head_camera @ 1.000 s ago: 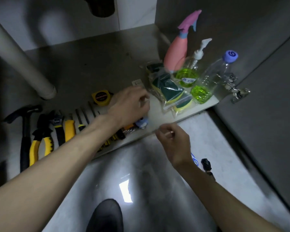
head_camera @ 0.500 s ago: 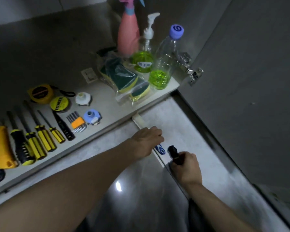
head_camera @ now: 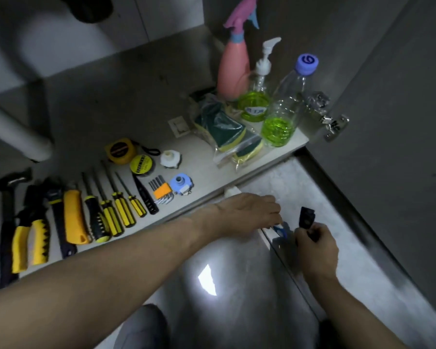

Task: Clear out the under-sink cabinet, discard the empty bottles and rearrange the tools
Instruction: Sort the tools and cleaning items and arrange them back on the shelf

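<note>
Head view: left hand (head_camera: 247, 212) reaches palm-down over the floor, fingers pinching a blue-tipped item (head_camera: 280, 229). Right hand (head_camera: 316, 245) grips a black object (head_camera: 306, 216) near it. Tools (head_camera: 106, 210) lie on the cabinet shelf (head_camera: 204, 172), far left.

Dim grey cabinet floor (head_camera: 136, 102), open door (head_camera: 400, 122) w/ hinge (head_camera: 334, 124), glossy floor tile (head_camera: 237, 311).

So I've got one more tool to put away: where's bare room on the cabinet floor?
Free: the dark back stretch behind the tape measure, between the white pipe and the pink spray bottle. A smaller gap lies between the blue fitting and the bagged sponges. The front left tool row is crowded.
</note>
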The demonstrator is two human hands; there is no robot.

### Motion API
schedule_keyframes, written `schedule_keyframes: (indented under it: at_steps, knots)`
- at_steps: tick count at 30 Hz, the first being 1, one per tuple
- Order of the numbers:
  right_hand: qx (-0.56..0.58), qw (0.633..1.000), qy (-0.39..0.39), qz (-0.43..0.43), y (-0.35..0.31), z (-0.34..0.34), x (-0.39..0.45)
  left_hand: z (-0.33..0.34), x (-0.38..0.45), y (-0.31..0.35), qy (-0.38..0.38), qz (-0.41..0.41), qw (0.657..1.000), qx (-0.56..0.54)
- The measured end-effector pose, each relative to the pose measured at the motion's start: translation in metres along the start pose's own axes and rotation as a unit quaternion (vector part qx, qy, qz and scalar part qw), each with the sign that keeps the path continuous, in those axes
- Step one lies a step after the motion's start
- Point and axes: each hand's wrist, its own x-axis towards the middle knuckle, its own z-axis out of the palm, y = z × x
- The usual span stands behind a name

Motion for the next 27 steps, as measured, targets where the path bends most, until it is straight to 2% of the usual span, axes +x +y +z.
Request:
schedule_keyframes:
  at_steps: [3,6,10,14,17,21,25,27]
  knots:
    - [0.028,0.999,-0.023,-0.031,-0.022,-0.01,-0.008,-0.044,-0.015,0.015,0.017,0.016,0.998,0.059]
    - [0.05,0.997,-0.043,-0.04,-0.041,-0.015,-0.018,-0.082,-0.036,0.038,0.078,-0.023,0.996,0.026]
    - [0.041,0.99,-0.09,-0.097,-0.063,-0.014,-0.036,-0.121,-0.055,0.062,0.13,-0.055,0.989,0.033]
    - [0.038,0.975,-0.156,-0.156,-0.088,-0.001,-0.042,-0.165,-0.085,0.038,0.16,-0.104,0.979,0.072]
    - [0.047,0.964,-0.191,-0.182,-0.104,0.015,-0.044,-0.18,-0.105,0.003,0.155,-0.161,0.968,0.115]
    - [0.029,0.958,-0.188,-0.214,-0.119,0.038,-0.043,-0.165,-0.108,-0.03,0.119,-0.222,0.958,0.135]
    - [0.016,0.96,-0.185,-0.209,-0.131,0.05,-0.04,-0.138,-0.097,-0.045,0.068,-0.26,0.957,0.104]
    - [0.015,0.96,-0.184,-0.212,-0.134,0.055,-0.038,-0.13,-0.092,-0.05,0.026,-0.249,0.964,0.086]
